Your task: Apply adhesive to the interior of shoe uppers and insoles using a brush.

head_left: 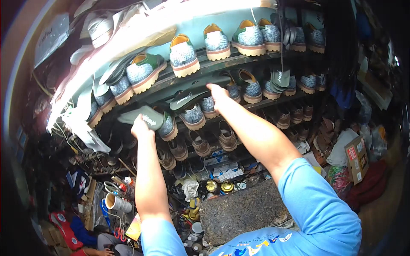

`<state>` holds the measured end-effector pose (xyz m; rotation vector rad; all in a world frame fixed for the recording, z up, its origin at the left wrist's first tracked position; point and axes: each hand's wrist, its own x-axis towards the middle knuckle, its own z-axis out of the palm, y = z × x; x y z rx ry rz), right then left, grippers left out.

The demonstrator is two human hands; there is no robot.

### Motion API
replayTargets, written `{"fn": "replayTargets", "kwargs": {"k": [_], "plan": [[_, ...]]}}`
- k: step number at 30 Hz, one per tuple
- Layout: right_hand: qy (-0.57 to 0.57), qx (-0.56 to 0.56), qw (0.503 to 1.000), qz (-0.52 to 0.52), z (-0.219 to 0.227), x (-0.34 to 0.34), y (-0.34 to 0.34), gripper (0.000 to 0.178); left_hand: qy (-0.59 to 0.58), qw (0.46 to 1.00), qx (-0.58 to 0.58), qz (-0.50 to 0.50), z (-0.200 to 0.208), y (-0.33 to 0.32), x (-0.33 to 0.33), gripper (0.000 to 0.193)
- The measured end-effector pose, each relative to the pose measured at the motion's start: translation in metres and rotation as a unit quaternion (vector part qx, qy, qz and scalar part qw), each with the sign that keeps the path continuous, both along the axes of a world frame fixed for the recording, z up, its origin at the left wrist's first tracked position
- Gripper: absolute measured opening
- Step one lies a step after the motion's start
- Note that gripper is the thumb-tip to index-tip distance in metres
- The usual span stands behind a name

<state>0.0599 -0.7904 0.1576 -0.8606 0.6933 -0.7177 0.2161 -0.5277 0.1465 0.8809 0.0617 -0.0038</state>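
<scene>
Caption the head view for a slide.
The left hand and right hand hold dark insoles in front of shelves lined with shoes.

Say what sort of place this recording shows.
Likely a shoemaking or shoe-repair workshop: patterned shoes stand in rows, the left hand holds a grey-green insole, and round tins sit among clutter below.

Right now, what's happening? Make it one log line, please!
left grip: holds grey-green insole | right grip: holds dark insole | around: blue-white textured shoes in rows, brown shoes below
</scene>
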Motion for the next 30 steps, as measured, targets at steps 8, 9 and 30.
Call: {"fn": "replayTargets", "kwargs": {"k": [8,9,30], "plan": [[0.011,-0.018,0.994,-0.11,0.003,-0.025,0.032,0.034,-0.124,0.974,0.156,-0.109,-0.052,0.086,-0.213,0.029],[-0.06,-0.005,0.994,-0.087,-0.003,-0.043,0.038,0.027,-0.152,0.965,0.188,-0.103,-0.047,0.095,-0.237,0.025],[-0.016,0.044,0.994,-0.096,-0.012,-0.216,-0.178,0.057,-0.349,0.355,0.778,-0.383,-0.167,0.128,-0.394,0.097]]}}
